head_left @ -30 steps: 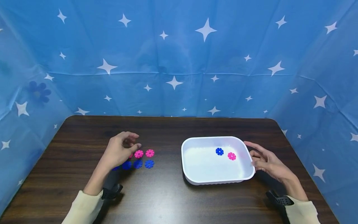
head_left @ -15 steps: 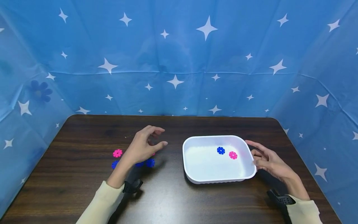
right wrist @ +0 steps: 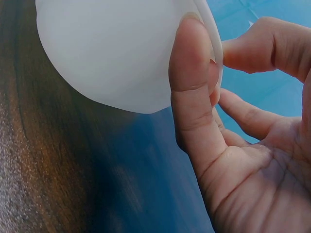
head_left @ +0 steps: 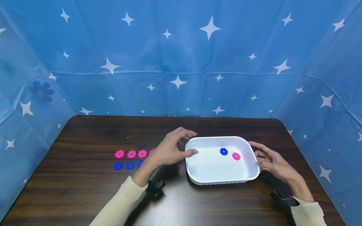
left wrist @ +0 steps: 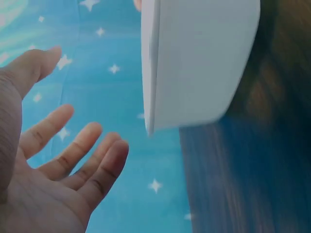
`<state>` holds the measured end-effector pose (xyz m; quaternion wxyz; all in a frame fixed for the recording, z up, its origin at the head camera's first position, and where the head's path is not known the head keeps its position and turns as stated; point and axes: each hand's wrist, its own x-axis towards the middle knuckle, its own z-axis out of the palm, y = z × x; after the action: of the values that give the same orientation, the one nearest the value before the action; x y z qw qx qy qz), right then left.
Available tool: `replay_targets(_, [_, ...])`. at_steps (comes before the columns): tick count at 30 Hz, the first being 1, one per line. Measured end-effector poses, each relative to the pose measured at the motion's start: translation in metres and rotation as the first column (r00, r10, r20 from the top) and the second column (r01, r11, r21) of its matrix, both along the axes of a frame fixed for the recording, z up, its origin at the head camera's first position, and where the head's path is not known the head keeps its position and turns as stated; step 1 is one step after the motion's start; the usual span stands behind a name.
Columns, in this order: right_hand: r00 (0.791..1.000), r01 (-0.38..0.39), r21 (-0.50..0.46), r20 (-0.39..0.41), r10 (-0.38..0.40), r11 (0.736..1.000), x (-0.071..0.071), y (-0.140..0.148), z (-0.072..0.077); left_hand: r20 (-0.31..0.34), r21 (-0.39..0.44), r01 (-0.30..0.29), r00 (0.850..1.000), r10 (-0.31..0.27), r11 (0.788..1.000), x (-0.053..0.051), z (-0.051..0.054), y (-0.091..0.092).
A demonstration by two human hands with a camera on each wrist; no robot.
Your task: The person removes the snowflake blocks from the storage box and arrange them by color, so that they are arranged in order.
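Note:
A white plastic tray [head_left: 209,171] stands on the table, with one blue flower-shaped disc [head_left: 224,151] and one pink flower-shaped disc [head_left: 236,156] lying inside. At its right end my right hand [head_left: 272,161] pinches the rim between thumb and fingers, as the right wrist view shows at the tray wall [right wrist: 112,53]. My left hand [head_left: 169,149] hovers by the tray's left end, thumb near the rim and nothing between its fingers. Seen from the left wrist, the spread fingers [left wrist: 80,150] are apart from the tray [left wrist: 199,63].
Left of the tray lie a row of pink discs [head_left: 131,154] and a row of blue discs [head_left: 130,165], partly hidden by the left forearm. The dark wooden table [head_left: 70,185] ends at a blue star-patterned cloth [head_left: 135,56] behind and at both sides.
My left hand has moved right, from over the rows of discs to the tray's left end, uncovering discs at the left. The right hand stays at the tray's right end.

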<state>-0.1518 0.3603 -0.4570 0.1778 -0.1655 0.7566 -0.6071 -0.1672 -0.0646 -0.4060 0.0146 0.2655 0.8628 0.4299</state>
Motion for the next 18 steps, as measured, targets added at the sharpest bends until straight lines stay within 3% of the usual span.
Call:
replay_targets(9, [1.000, 0.001, -0.004, -0.007, -0.001, 1.000, -0.001, 0.000, 0.001, 0.087, -0.033, 0.133, 0.988, -0.130, 0.991, -0.004, -0.004, 0.039])
replay_targets(18, [1.000, -0.019, -0.033, 0.001, 0.019, 0.999, 0.000, 0.000, 0.001, 0.131, -0.096, 0.211, 0.971, -0.198, 0.973, -0.010, -0.014, 0.070])
